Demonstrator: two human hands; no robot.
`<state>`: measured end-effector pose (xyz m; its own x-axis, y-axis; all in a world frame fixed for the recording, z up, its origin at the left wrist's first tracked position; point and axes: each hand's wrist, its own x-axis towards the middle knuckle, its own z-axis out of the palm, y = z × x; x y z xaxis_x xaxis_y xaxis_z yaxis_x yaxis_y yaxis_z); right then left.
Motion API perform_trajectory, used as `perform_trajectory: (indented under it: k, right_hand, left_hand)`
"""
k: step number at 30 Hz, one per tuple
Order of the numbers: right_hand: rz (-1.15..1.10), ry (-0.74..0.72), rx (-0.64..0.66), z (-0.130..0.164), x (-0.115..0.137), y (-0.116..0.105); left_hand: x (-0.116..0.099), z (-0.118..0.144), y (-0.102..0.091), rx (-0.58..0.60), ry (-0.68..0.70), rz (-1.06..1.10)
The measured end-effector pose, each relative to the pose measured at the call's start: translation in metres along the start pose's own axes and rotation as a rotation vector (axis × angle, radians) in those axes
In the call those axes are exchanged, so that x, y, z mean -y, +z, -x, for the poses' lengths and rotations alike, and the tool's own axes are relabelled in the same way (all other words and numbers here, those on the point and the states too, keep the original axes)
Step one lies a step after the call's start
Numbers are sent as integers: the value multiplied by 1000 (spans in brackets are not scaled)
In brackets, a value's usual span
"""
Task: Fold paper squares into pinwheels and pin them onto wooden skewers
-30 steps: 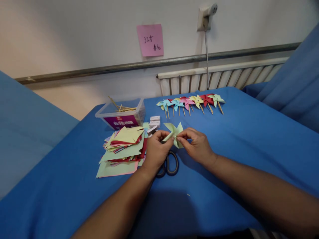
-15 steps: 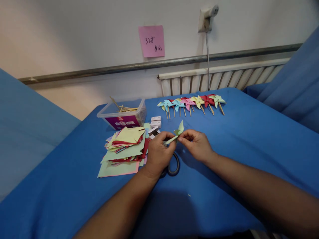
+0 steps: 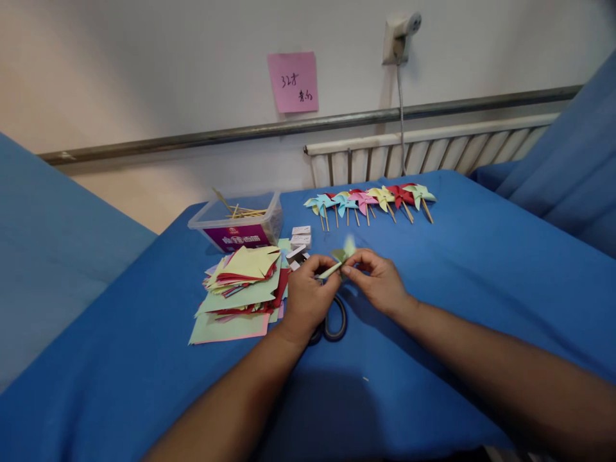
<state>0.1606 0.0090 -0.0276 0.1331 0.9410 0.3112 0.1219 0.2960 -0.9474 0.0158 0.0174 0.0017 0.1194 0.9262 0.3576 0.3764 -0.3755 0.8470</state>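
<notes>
Fingers [image 3: 332, 264] of the left hand [image 3: 308, 292] and the right hand [image 3: 378, 279] are pinching a small green paper [image 3: 342, 255] between them, just above the blue cloth [image 3: 433, 269]. Scissors [image 3: 332, 321] are lying under the hands. A paper pile [image 3: 240, 289] is sitting beside the left hand. Pinwheels [image 3: 370, 199] are lying farther back.
</notes>
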Motion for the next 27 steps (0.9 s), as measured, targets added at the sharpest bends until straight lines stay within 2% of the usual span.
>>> perform_trajectory:
  k: [3,10,17,27]
  right_hand:
    - [-84,63,45,1,-2,2]
    - [-238,96,-4,3,0,6]
    - [-336,166,48,1,0,5]
    - [-494,290,-51,-2,-2,10]
  left_hand:
    - [1,-1,2,-7,-74,73]
    - [2,-1,4,-10,-141,174]
    - [2,0,3,3,-120,160]
    - [2,2,3,-3,-105,142]
